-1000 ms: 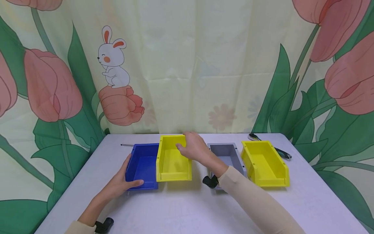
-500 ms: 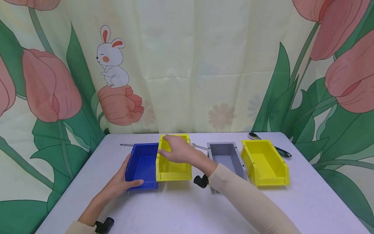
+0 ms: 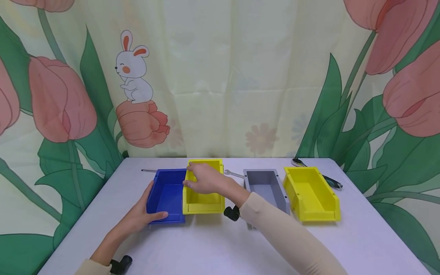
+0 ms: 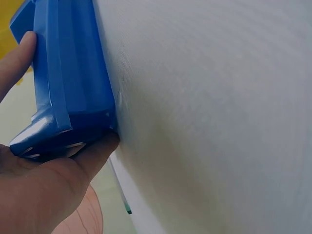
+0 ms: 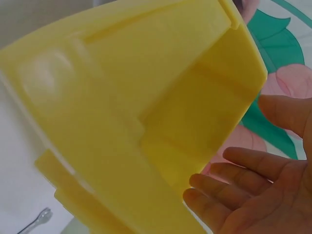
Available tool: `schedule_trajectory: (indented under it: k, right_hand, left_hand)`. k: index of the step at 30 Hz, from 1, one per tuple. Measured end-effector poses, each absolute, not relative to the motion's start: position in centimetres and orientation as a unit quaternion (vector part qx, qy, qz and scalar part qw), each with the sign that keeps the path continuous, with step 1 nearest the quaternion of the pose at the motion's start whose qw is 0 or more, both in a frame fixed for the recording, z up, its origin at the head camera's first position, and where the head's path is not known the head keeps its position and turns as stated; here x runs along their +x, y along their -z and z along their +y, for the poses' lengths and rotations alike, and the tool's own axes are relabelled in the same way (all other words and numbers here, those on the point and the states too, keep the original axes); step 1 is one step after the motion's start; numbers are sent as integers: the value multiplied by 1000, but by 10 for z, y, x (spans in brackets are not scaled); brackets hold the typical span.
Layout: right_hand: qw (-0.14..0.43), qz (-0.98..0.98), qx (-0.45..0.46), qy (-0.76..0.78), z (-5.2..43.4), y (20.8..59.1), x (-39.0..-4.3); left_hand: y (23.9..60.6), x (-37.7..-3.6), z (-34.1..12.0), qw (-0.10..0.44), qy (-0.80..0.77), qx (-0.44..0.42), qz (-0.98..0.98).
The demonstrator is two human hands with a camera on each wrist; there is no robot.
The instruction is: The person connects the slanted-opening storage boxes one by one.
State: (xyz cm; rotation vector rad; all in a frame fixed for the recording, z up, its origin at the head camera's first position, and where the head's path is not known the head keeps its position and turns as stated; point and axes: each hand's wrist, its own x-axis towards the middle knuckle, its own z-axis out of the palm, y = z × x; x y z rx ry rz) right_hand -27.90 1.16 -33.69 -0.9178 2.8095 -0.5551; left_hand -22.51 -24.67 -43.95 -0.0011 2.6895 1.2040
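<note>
My left hand (image 3: 142, 210) holds the blue bin (image 3: 167, 220) at its near left corner. The thumb lies over the front rim and the fingers run along the outer side; in the left wrist view the blue bin (image 4: 80, 63) sits between them. My right hand (image 3: 206, 178) is over the left yellow bin (image 3: 204, 208), beside the blue one, its fingertips near the left rim. In the right wrist view its fingers (image 5: 243, 178) are loosely extended by the rim of the yellow bin (image 5: 107, 122), with nothing gripped.
Right of these stand a grey bin (image 3: 262, 179) and another yellow bin (image 3: 311, 194). A wrench (image 3: 234, 174) lies behind, its end by the grey bin. A dark-handled tool (image 3: 332, 181) lies partly behind the right yellow bin; a thin rod (image 3: 149, 170) lies behind the blue bin.
My right hand has moved left across the left yellow bin, from its right rim to its left side, uncovering the wrench. The left hand and the bins have stayed put.
</note>
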Motion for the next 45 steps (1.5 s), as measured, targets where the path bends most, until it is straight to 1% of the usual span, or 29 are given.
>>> schedule_trajectory:
  k: [7,19,45]
  right_hand:
    - [80,933,-305,170,12,340,-279]
    - [73,929,-311,185,11,347,-280]
    - [86,929,-302,197,11,355,-279]
  left_hand:
    - [439,-223,-247,98,-409,6,907]
    - [439,-224,-248,102,-415,5,904]
    - [438,-225,-248,104,-414,1,905]
